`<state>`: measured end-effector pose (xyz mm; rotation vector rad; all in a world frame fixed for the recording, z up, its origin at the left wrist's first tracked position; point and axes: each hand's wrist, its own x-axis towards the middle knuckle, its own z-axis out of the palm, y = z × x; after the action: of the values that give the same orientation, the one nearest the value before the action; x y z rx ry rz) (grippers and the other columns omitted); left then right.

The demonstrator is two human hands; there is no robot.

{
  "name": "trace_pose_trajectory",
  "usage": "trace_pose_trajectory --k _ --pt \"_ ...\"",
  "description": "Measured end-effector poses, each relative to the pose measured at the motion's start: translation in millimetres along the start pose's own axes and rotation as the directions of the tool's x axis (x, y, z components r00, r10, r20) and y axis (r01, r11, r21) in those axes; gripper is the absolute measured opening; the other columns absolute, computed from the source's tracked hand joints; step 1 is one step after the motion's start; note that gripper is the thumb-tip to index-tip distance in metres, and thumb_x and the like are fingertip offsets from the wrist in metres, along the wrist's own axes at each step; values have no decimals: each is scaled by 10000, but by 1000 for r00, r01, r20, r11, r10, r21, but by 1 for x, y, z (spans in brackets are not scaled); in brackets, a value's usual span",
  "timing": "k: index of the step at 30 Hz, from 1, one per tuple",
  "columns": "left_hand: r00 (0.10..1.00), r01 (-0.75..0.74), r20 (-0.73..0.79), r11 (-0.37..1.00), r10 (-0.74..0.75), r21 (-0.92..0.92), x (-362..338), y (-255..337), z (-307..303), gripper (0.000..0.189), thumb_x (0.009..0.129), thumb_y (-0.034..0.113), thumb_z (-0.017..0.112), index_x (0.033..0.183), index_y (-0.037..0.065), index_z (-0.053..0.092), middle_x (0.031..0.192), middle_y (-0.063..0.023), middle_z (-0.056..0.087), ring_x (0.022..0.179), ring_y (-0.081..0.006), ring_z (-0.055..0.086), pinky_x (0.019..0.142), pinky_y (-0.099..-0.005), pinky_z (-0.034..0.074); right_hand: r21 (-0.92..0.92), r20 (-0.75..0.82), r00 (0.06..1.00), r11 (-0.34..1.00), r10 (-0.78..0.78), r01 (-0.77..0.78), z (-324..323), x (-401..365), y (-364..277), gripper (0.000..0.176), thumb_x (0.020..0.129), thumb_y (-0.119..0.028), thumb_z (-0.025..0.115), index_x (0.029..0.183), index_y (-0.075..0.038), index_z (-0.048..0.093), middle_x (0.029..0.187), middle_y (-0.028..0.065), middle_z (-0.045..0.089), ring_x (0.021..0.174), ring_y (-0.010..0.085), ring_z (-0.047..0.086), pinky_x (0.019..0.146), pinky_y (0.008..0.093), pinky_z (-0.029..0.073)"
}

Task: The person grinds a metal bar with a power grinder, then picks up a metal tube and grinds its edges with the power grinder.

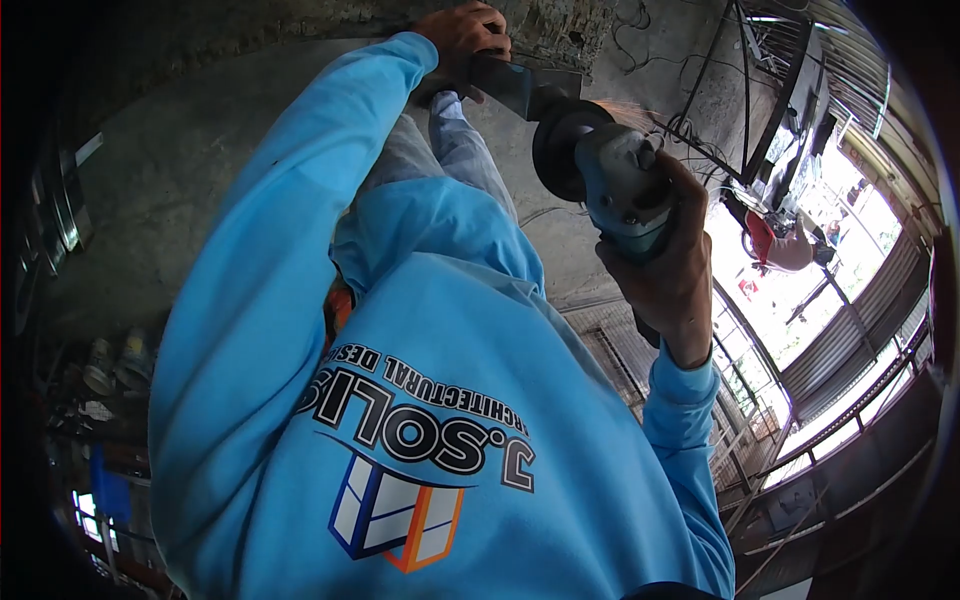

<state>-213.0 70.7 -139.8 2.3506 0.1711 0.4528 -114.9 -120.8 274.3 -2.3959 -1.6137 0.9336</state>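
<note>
At the top centre, my left hand (462, 38) is closed around the end of a dark metal piece (503, 84). My right hand (668, 265), right of centre, grips the body of an angle grinder (625, 185). The grinder's dark round disc (565, 148) meets the far end of the metal piece, and orange sparks (622, 112) fly off to the right of it. Exactly where the disc touches is hard to make out.
A concrete floor (250, 120) lies beyond my blue sleeves and legs. Thin cables (690, 60) and dark metal frames stand at the upper right. A red object (762, 240) shows against the bright opening. Clutter (105, 365) and a blue object (110, 490) are at the lower left.
</note>
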Motion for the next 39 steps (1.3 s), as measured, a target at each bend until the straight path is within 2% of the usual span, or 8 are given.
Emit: trace_pose_trajectory --k 15,21,26,30,32,33,35,39 --pt "999 -31 -19 991 33 129 -8 -14 21 181 995 375 613 1038 240 725 1222 -86 648 1196 -315 606 1010 -508 520 59 -57 998 998 33 -30 12 1 6 973 691 11 825 1524 -155 350 1140 200 683 1059 440 740 913 498 627" --pt "992 129 -11 991 -129 18 -3 6 -3 191 1002 359 602 1068 235 732 1238 -84 651 1211 -312 598 1001 -511 524 69 -16 995 993 96 -95 10 -25 4 918 732 22 822 1503 -121 346 1238 241 683 1055 465 733 909 499 643" --pt "987 -101 -109 985 116 139 -2 -2 2 227 961 395 615 1050 223 733 1206 -91 662 1205 -325 599 1054 -484 484 61 -48 988 988 148 -145 14 -44 16 939 722 39 811 1516 -119 335 1235 241 682 1069 465 729 923 495 639" --pt "991 -128 -34 983 133 131 -3 -16 17 188 933 344 626 1034 225 729 1182 -99 669 1176 -305 609 1056 -448 479 61 -83 978 980 193 -188 19 -54 18 949 721 36 811 1524 -130 332 1245 243 681 1100 458 721 934 496 631" --pt "943 -161 -232 936 239 312 -2 -42 47 74 891 286 621 929 252 674 1080 -32 661 1110 -251 616 1001 -425 494 94 -83 967 967 243 -235 23 -56 17 953 722 33 811 1527 -135 329 1250 244 681 1111 453 719 936 495 628" --pt "943 -170 -224 935 246 311 -2 -48 50 74 891 286 621 929 252 674 1080 -32 661 1110 -251 616 1001 -425 494 107 -96 969 970 227 -217 26 -56 18 951 725 29 811 1527 -135 327 1256 248 682 1119 453 716 935 494 625" --pt "952 -304 97 849 291 432 -2 -54 55 50 843 247 614 856 273 573 986 37 615 1043 -200 603 958 -399 497 127 -116 969 970 220 -205 32 -57 16 949 727 24 811 1527 -135 326 1263 251 682 1126 453 713 935 493 622" --pt "882 -373 -78 789 465 489 2 -31 15 127 814 236 619 821 287 504 925 75 559 1006 -177 582 950 -413 495 179 -163 961 965 223 -193 42 -58 11 929 733 12 810 1519 -125 334 1277 261 682 1129 464 708 940 496 615"
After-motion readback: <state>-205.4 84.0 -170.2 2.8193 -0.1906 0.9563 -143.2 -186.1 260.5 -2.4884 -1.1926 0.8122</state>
